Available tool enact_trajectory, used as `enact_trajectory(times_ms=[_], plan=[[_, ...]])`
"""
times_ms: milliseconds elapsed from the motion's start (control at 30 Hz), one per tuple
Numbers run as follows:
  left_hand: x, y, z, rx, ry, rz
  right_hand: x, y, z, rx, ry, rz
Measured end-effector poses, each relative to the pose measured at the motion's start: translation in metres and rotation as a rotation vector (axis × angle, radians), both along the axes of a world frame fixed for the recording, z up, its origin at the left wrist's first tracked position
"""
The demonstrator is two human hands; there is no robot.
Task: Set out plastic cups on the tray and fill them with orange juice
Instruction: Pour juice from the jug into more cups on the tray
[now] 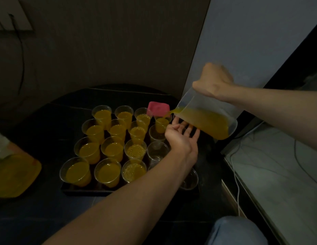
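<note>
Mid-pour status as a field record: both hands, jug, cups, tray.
right hand: grips the tilted jug from above
jug: clear, part full, pouring from its lip
left hand: open, palm up, under the jug
target cup: far right corner, part filled
full cups: twelve, the three left columns
empty cups: three nearer ones in the right column
tray: dark, holds all sixteen cups

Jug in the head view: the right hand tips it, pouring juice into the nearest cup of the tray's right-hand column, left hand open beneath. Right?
Not the nearest. The head view shows the stream from the jug landing in the farthest cup of that column; the right hand tips it, the left hand lies open beneath.
</note>
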State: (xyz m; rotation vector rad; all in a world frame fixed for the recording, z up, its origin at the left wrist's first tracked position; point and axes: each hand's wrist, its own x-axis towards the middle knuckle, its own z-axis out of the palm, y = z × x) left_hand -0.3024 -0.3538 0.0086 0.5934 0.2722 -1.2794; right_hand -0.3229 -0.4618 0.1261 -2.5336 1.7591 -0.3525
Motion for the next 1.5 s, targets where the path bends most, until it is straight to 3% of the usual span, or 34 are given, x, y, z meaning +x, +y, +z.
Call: enact_trajectory(times_ms=[533,1033,1500], plan=[[0.004,0.006,-0.003,-0.012,-0.039,-0.034,-0.002,0.001,-0.004,-0.01,-0.012,-0.011],[0.007,0.028,0.021,0.003,-0.191,-0.06,-0.032,0.014,-0.002,0.043,-0.269,-0.066],[-0.006,0.078,0.04,0.016,-0.212,-0.053,-0.041,0.061,0.011,0.058,-0.258,-0.029]])
